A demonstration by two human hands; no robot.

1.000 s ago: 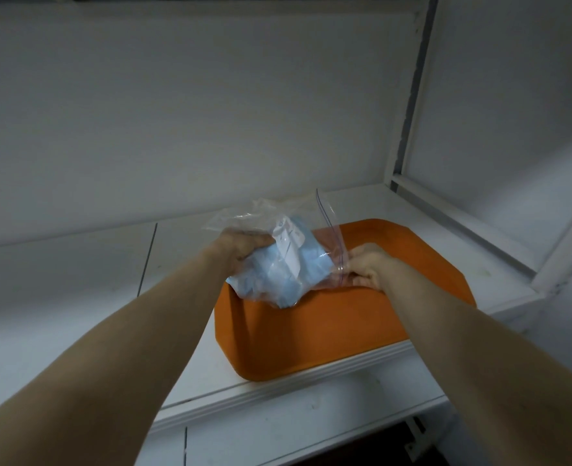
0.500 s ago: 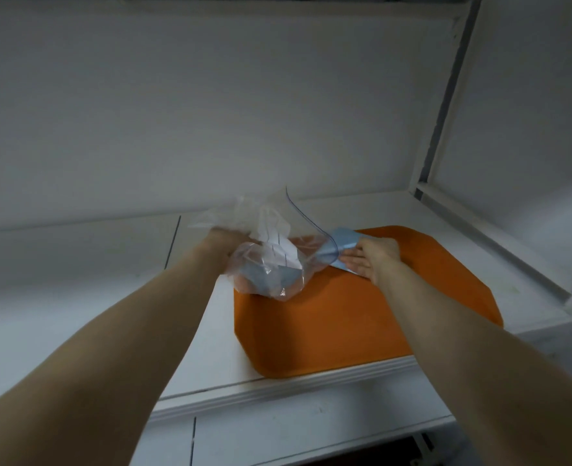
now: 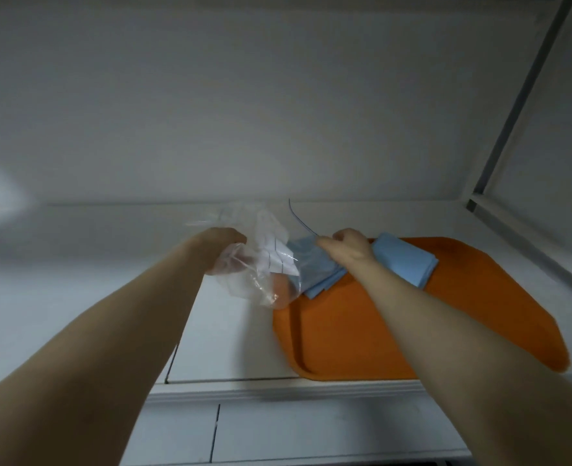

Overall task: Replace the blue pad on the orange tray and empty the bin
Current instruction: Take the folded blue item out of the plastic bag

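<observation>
An orange tray lies on a white shelf, near its front edge. A folded blue pad sits over the tray's far left corner, mostly out of a clear plastic zip bag. My right hand grips the pad at the bag's mouth. My left hand clutches the bag's closed end, left of the tray. A white label shows through the bag. No bin is in view.
The white shelf runs left and right under the tray, backed by a white wall. A white upright frame stands at the right. A lower white panel sits below the shelf edge.
My right hand has pulled the blue pad rightward out of the bag onto the tray. The left hand kept hold of the bag, which now looks nearly empty and crumpled.
</observation>
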